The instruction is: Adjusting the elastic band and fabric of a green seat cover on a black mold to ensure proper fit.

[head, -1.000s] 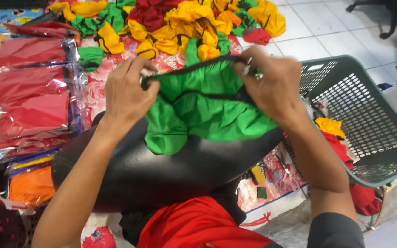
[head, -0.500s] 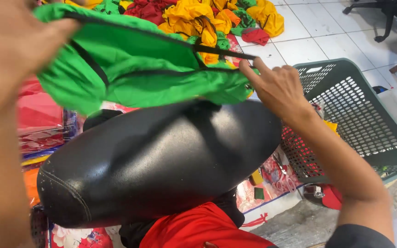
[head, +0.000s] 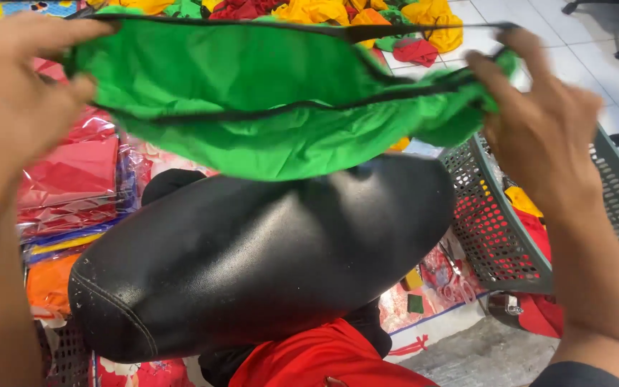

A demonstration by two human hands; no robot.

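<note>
We are gripping one green fabric cover with black elastic edging (head: 252, 93), our left hand (head: 19, 93) and right hand (head: 546, 122) pinching its opposite ends. It is hanging stretched just above the black leather seat cushion (head: 252, 258), with the grey plastic basket (head: 496, 236) sitting right.

Both arms reach forward and spread wide, the left hand (head: 16, 93) raised at the left with its fingers (head: 73, 32) curled in a pinch, the right hand (head: 546, 129) level with it, wrist bent, fingers (head: 496, 79) likewise pinched shut.
</note>
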